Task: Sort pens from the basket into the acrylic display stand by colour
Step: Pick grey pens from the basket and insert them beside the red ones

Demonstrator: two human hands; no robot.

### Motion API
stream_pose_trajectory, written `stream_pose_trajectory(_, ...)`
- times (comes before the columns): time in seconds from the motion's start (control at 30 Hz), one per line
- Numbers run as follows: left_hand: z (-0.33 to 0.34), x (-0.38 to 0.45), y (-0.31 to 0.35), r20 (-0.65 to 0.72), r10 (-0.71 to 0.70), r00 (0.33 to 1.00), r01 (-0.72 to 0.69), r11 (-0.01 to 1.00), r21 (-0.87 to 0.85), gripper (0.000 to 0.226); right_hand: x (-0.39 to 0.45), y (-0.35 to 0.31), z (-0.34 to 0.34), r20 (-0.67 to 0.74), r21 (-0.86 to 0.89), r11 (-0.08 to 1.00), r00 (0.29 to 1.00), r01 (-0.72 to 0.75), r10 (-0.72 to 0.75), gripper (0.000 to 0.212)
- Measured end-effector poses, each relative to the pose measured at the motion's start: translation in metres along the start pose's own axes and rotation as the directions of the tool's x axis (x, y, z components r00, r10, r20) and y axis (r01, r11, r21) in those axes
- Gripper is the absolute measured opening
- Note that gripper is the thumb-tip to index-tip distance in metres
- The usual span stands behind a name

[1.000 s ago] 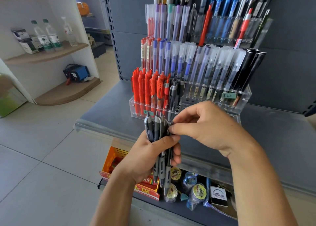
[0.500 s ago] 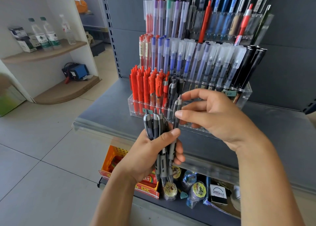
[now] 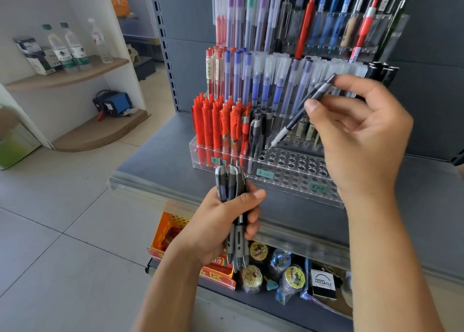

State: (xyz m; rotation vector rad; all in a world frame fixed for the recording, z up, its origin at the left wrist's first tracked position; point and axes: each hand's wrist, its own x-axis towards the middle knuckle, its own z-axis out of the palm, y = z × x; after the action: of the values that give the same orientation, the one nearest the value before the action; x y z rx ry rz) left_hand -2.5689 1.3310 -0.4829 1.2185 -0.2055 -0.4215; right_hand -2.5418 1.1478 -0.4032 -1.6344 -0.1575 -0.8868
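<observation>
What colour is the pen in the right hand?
Black with a grey grip, in the head view: the pen in the right hand.

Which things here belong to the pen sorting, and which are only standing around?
In the job: right hand pinching one black pen; left hand gripping a bundle of black pens; acrylic display stand; its red pens.

Standing around: water bottles; tape rolls; orange basket; blue device.

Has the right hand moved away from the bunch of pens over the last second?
Yes. The right hand rose from the bunch and went right, carrying one black pen over the acrylic stand.
</observation>
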Motion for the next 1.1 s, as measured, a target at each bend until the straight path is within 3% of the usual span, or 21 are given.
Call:
stream_pose_trajectory(0.67, 0.000, 0.002, -0.003, 0.022, -0.005, 1.000, 0.006, 0.999, -0.047, 0.021, -0.012, 0.036, 0.033, 0.137, -0.222, 0.973, 0.990, 0.070, -0.040, 0.037)
stream_pose_trajectory(1.1, 0.001, 0.000, 0.000, 0.006, -0.014, 1.000, 0.014, 0.999, -0.044, 0.019, -0.016, 0.038, 0.036, 0.194, -0.286, 0.958, 0.980, 0.008, 0.050, 0.038)
